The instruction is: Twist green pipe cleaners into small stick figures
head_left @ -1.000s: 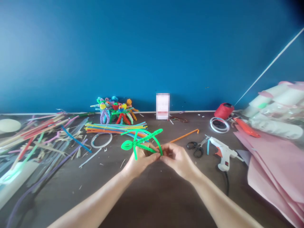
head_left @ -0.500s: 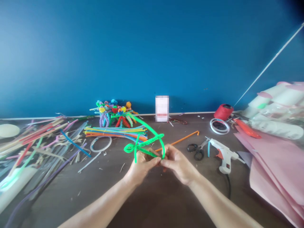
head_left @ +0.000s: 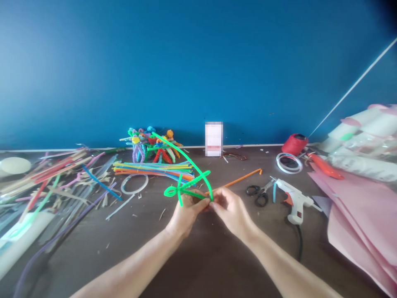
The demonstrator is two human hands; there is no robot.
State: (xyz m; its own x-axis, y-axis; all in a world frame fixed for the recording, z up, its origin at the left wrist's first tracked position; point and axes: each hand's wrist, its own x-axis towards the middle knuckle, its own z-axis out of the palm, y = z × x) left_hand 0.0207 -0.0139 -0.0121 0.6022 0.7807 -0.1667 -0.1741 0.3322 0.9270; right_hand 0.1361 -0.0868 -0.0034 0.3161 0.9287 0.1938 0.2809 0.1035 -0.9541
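Green strand (head_left: 211, 191): its free end has swung higher since a second ago, now crossing in front of the pipe-cleaner figures (head_left: 141, 153), which stand behind the pipe-cleaner bundle (head_left: 151, 169).
Green twisted piece (head_left: 194, 181): held up before the bundle's right end.
Left hand (head_left: 186, 215): thumb and fingers pinched on the piece, nearer than the bundle.
Right hand (head_left: 231, 207): fingertips pinched on the strand's lower end, close beside the left's.
Orange pipe cleaner (head_left: 238, 181): right of the bundle.
Scissors (head_left: 265, 192): farther right of it.
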